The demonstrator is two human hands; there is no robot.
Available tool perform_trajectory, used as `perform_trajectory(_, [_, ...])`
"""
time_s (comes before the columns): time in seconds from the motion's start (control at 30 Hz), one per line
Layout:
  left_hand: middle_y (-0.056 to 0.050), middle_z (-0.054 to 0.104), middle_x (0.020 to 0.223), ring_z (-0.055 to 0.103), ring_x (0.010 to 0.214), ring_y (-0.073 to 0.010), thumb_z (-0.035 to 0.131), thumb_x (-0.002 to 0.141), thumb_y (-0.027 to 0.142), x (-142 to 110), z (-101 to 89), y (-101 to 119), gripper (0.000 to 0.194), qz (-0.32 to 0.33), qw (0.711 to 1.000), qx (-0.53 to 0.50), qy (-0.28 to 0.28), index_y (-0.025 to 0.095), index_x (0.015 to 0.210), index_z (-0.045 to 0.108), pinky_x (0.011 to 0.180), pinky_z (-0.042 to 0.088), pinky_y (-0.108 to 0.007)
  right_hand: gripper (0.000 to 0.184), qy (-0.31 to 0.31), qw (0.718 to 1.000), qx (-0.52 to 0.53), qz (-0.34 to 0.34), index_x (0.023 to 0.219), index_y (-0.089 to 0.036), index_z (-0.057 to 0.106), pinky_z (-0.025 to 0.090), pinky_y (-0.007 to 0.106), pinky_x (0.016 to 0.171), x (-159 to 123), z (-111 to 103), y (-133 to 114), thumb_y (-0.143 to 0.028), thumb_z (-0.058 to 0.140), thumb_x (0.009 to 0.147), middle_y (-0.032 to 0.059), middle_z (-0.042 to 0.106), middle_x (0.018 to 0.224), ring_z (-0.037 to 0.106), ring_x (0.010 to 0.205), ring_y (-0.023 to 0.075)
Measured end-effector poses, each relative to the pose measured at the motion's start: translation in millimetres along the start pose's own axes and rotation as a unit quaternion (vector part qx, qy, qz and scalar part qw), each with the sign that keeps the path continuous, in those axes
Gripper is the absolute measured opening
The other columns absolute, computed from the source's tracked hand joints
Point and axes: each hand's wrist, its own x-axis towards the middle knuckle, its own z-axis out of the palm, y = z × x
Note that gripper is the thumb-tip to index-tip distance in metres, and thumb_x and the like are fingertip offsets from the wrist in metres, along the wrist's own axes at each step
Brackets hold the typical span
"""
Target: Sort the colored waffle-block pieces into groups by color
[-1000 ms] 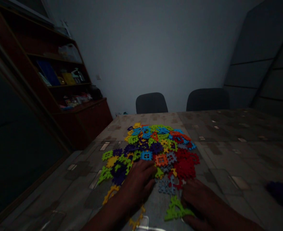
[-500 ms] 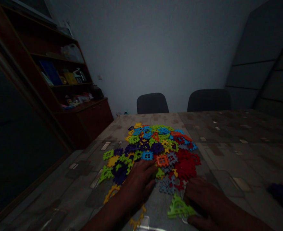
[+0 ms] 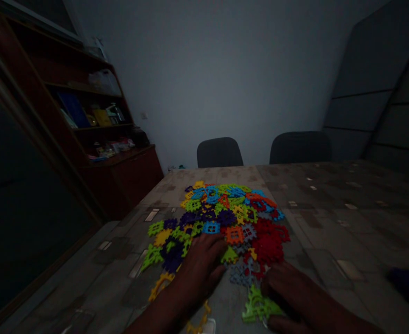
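Observation:
My left hand rests palm down over the near side of a heap of plastic gear-edged building pieces. Its fingers reach forward, with the thumb apart; a lime-green piece lies beside the fingertips. My right hand is curled at the right edge of a larger green piece with a notched top, which sits between the fingers and thumb. Grey pieces and red pieces lie just beyond it. A yellow toothed ring piece is left of my left forearm; another yellow piece shows right of it.
The heap continues away from me with a blue window piece, an orange square piece and purple gears. A dark purple object lies far right on the patterned table. Two chairs stand behind; a shelf cabinet is left.
My right hand has shifted slightly left against the green piece, whose outline has turned a little. My left hand has barely moved. The view has tilted slightly upward.

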Motion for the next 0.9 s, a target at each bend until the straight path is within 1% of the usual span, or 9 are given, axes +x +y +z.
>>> perform_trajectory(0.1, [-0.01, 0.057, 0.147, 0.05, 0.13, -0.0326, 0.071, 0.088, 0.011, 3, 1.5, 1, 0.051, -0.015, 0.999, 0.037, -0.013, 0.024, 0.136, 0.058, 0.11, 0.038, -0.055, 0.013, 0.014, 1.0, 0.003, -0.003, 0.099, -0.022, 0.059, 0.05, 0.039, 0.084, -1, 1, 4, -0.033, 0.064, 0.094, 0.0078, 0.066, 0.103, 0.061, 0.095, 0.0262])
perform_trajectory(0.2, [-0.01, 0.06, 0.143, 0.052, 0.127, -0.0325, 0.072, 0.087, 0.012, 3, 4.7, -1, 0.042, -0.026, 0.999, 0.044, -0.001, 0.022, 0.127, 0.062, 0.108, 0.038, -0.053, 0.012, 0.017, 1.0, 0.011, 0.009, 0.101, -0.023, 0.059, 0.05, 0.039, 0.084, 0, 2, 8, -0.035, 0.06, 0.098, 0.0073, 0.065, 0.103, 0.061, 0.095, 0.0259])
perform_trajectory(0.3, [-0.008, 0.066, 0.133, 0.056, 0.12, -0.0287, 0.071, 0.086, 0.008, 3, 5.7, -1, 0.029, -0.003, 1.0, 0.022, 0.02, 0.021, 0.111, 0.065, 0.104, 0.04, -0.048, 0.015, 0.025, 0.999, 0.006, 0.02, 0.102, -0.022, 0.06, 0.05, 0.04, 0.085, 1, 2, 10, -0.037, 0.057, 0.1, 0.0083, 0.066, 0.105, 0.062, 0.096, 0.0266])
perform_trajectory(0.47, [-0.005, 0.074, 0.114, 0.061, 0.108, -0.0258, 0.071, 0.086, 0.009, 4, -0.6, 1, 0.016, 0.032, 0.999, -0.004, 0.038, 0.022, 0.096, 0.067, 0.104, 0.039, -0.047, 0.018, 0.012, 1.0, -0.01, 0.02, 0.105, -0.022, 0.064, 0.053, 0.042, 0.087, -1, 3, 10, -0.038, 0.063, 0.096, 0.0102, 0.069, 0.108, 0.064, 0.099, 0.028])
perform_trajectory(0.53, [-0.004, 0.076, 0.109, 0.064, 0.104, -0.0249, 0.07, 0.089, 0.014, 7, -6.5, -4, 0.01, 0.047, 0.996, -0.037, 0.063, 0.023, 0.094, 0.069, 0.102, 0.042, -0.045, 0.028, 0.005, 1.0, -0.024, 0.01, 0.113, -0.023, 0.065, 0.053, 0.043, 0.092, -3, 4, 12, -0.039, 0.071, 0.091, 0.0115, 0.07, 0.117, 0.065, 0.108, 0.0307])
perform_trajectory(0.63, [-0.005, 0.078, 0.107, 0.069, 0.101, -0.0244, 0.066, 0.091, 0.02, 11, -23.0, -19, 0.008, 0.046, 0.989, -0.08, 0.115, 0.023, 0.095, 0.073, 0.095, 0.048, -0.04, 0.043, 0.013, 0.999, -0.048, -0.022, 0.123, -0.025, 0.065, 0.052, 0.044, 0.101, -7, 6, 16, -0.039, 0.08, 0.085, 0.0116, 0.069, 0.129, 0.062, 0.121, 0.0333])
perform_trajectory(0.7, [-0.008, 0.078, 0.111, 0.07, 0.105, -0.0251, 0.062, 0.094, 0.023, 11, -39.8, -30, 0.013, 0.022, 0.984, -0.084, 0.155, 0.022, 0.1, 0.074, 0.096, 0.05, -0.04, 0.047, 0.033, 0.997, -0.058, -0.043, 0.127, -0.027, 0.065, 0.052, 0.042, 0.101, -9, 6, 17, -0.037, 0.081, 0.084, 0.0109, 0.069, 0.133, 0.063, 0.123, 0.0334])
perform_trajectory(0.83, [-0.009, 0.077, 0.114, 0.069, 0.111, -0.0261, 0.056, 0.097, 0.03, 4, -77.1, -46, 0.021, -0.052, 0.969, -0.079, 0.228, 0.021, 0.104, 0.073, 0.1, 0.05, -0.04, 0.042, 0.055, 0.994, -0.065, -0.062, 0.121, -0.027, 0.067, 0.056, 0.037, 0.092, -5, 2, 7, -0.025, 0.079, 0.081, 0.0086, 0.074, 0.124, 0.068, 0.113, 0.0316])
perform_trajectory(0.9, [-0.008, 0.078, 0.111, 0.071, 0.108, -0.0264, 0.058, 0.095, 0.035, -1, -91.4, -49, 0.023, -0.081, 0.964, -0.087, 0.236, 0.021, 0.103, 0.074, 0.096, 0.052, -0.038, 0.039, 0.052, 0.994, -0.07, -0.067, 0.117, -0.026, 0.067, 0.056, 0.037, 0.091, -1, -1, 1, -0.019, 0.076, 0.079, 0.0083, 0.075, 0.121, 0.069, 0.109, 0.0306])
